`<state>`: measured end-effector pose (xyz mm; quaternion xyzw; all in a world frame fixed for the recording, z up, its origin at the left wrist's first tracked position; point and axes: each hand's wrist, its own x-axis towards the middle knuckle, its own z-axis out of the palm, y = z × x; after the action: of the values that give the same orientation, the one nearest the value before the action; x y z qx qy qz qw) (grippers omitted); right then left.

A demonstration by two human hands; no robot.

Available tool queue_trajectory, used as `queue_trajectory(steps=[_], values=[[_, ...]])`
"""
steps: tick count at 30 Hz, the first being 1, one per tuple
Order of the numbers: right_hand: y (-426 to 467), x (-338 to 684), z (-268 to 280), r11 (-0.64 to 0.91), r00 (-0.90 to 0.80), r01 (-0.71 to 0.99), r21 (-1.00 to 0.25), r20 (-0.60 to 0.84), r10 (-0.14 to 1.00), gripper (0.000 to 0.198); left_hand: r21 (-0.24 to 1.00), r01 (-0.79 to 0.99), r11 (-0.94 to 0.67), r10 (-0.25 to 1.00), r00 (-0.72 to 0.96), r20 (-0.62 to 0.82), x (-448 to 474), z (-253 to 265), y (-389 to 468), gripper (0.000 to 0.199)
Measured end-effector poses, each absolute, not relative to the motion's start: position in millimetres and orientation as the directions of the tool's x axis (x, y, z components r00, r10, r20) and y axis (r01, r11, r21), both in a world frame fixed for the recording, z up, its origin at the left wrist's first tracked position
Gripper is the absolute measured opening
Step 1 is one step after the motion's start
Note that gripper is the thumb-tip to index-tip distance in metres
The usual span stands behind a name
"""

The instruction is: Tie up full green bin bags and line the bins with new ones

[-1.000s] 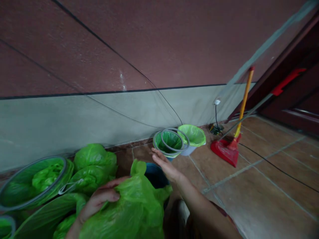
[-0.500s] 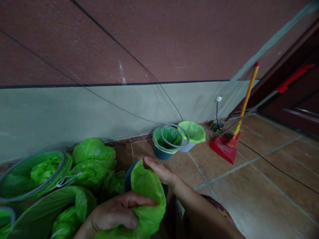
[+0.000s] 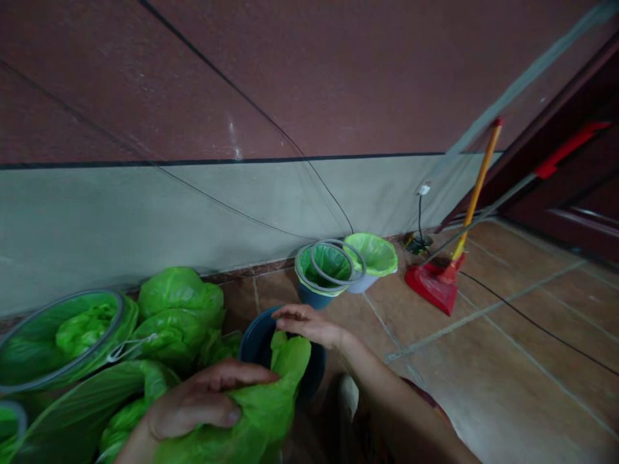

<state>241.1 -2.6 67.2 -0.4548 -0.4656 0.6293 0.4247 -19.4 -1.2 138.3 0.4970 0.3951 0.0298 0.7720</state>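
Note:
My left hand [image 3: 206, 399] is closed on a thin green plastic bag [image 3: 256, 412], gripping it between thumb and fingers. The upper end of this bag leans over a dark blue bucket [image 3: 256, 328] on the floor in front of me. My right hand [image 3: 309, 325] is above the bucket's mouth, fingers stretched out towards the left, just over the tip of the bag. Whether its palm touches the bag is hard to tell. More bunched green bags [image 3: 178, 303] lie left of the bucket.
Two lined bins stand by the wall: a dark bucket [image 3: 314, 299] with loose grey rings [image 3: 360, 270] on top, and a pale bin [image 3: 382, 254]. At left is a large ringed green bag [image 3: 29, 322]. A red dustpan [image 3: 432, 287] and a black cable [image 3: 512, 316] are to the right.
My left hand has drawn the bag down and left, uncovering more of the bucket's rim. My right hand, earlier against the bag's edge, has its fingers flatter over the bucket.

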Motion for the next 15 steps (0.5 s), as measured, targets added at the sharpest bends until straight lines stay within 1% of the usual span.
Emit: queue_trajectory(steps=[4,8,10,12,13,15], values=[[-3.7,238.0,59.3,-0.284,-0.336,-0.009,-0.959,-0.264,0.904,0.036,0.805,0.321,0.499,0.407,0.733,-0.545,-15.0,140.2,-2.0,0.047],[-5.3,244.1,51.8,-0.258,-0.398,0.088,-0.962,-0.271,0.876,0.037,0.808,0.241,0.538,0.458,0.721,-0.52,-19.2,142.2,0.6,0.047],[-4.9,246.9,51.1,-0.263,-0.403,0.112,-0.958,-0.286,0.869,0.04,0.808,0.209,0.551,0.482,0.711,-0.512,-21.2,145.2,4.3,0.046],[-2.4,249.4,53.0,-0.275,-0.336,0.065,-0.959,-0.281,0.899,0.038,0.81,0.214,0.546,0.478,0.714,-0.511,-22.0,150.1,9.9,0.047],[-0.1,251.6,54.8,-0.271,-0.259,0.001,-0.963,-0.262,0.93,0.036,0.814,0.226,0.535,0.476,0.716,-0.511,-22.4,152.7,13.6,0.049],[5.5,260.5,59.7,-0.22,-0.035,-0.174,-0.96,-0.218,0.975,0.032,0.835,0.272,0.478,0.488,0.708,-0.511,-24.5,156.2,23.0,0.052]])
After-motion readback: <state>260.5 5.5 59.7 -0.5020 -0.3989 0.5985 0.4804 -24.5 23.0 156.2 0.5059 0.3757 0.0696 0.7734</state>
